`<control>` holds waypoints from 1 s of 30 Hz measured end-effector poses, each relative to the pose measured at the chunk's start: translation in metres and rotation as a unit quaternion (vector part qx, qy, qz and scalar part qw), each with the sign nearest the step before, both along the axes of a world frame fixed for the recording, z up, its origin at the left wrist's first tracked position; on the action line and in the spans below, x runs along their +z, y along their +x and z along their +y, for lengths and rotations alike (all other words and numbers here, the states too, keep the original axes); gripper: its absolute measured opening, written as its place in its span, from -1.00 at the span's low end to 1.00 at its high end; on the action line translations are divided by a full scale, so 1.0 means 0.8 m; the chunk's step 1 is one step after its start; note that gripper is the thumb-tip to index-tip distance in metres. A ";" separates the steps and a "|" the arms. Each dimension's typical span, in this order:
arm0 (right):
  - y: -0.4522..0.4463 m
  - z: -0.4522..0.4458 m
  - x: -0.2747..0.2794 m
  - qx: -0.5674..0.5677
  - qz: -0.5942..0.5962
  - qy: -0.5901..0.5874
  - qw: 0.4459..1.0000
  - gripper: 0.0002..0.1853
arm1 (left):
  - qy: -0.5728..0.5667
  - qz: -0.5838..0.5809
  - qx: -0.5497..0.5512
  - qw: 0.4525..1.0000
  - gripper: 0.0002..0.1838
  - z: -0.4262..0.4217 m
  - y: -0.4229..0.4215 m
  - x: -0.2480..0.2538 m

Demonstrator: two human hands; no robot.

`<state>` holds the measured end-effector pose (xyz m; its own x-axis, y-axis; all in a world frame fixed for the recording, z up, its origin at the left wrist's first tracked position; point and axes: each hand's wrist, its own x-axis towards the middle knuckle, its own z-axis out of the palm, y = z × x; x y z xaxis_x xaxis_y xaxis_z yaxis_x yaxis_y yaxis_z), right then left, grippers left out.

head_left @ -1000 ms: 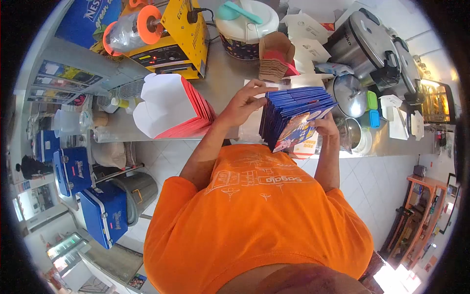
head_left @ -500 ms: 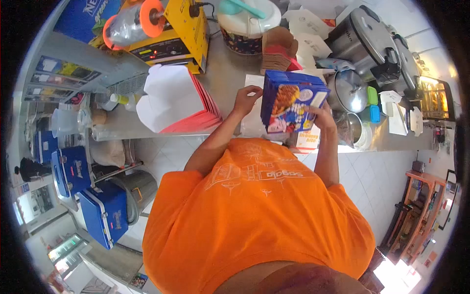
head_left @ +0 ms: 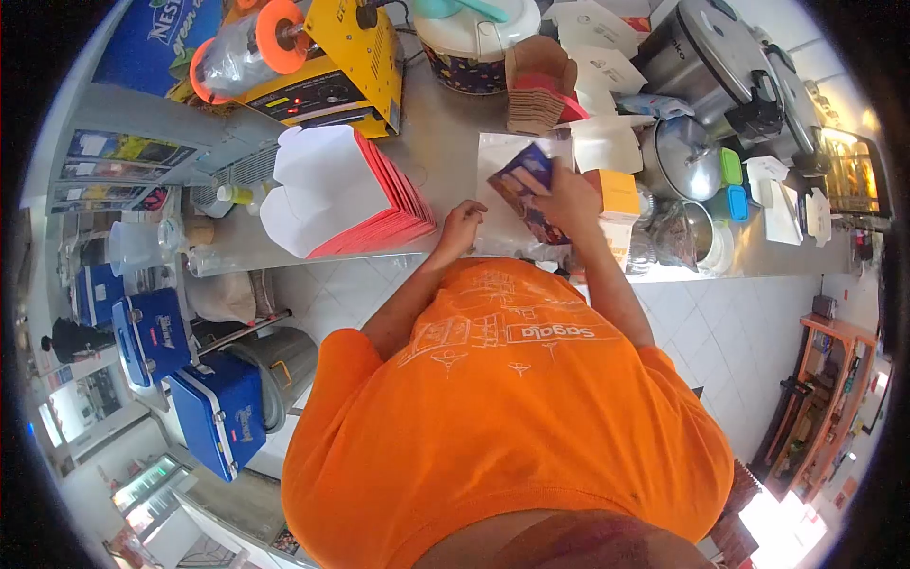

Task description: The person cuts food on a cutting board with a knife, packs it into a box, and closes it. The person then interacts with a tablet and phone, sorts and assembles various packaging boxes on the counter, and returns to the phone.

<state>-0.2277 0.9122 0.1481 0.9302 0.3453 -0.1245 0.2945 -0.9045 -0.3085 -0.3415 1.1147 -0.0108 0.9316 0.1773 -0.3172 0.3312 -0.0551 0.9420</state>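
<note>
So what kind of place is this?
Probably a takeaway kitchen: nested red and white cartons, a large pressure cooker and a yellow machine stand on a metal counter.

Orange T-shirt (head_left: 512,408) | short sleeves | pale chest print (head_left: 517,334), lettered "Sagala"

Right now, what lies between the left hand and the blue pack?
Part of a white sheet separates left hand and blue pack in the head view.
</note>
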 end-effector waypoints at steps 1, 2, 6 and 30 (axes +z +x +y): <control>-0.003 0.014 -0.014 0.016 0.015 -0.049 0.999 -0.06 | -0.009 0.019 -0.002 1.000 -0.75 0.001 -0.010 0.011; -0.011 0.025 -0.024 0.014 -0.007 -0.051 0.999 -0.05 | -0.099 0.009 0.006 0.995 -0.76 0.002 -0.017 0.021; -0.020 0.032 -0.018 0.034 -0.079 0.003 0.996 -0.05 | -0.348 -0.100 0.041 0.931 -0.77 0.001 0.002 0.089; -0.012 -0.011 -0.059 0.242 -0.106 0.305 0.915 -0.87 | -0.481 -0.105 0.025 0.870 -0.71 -0.025 0.066 0.106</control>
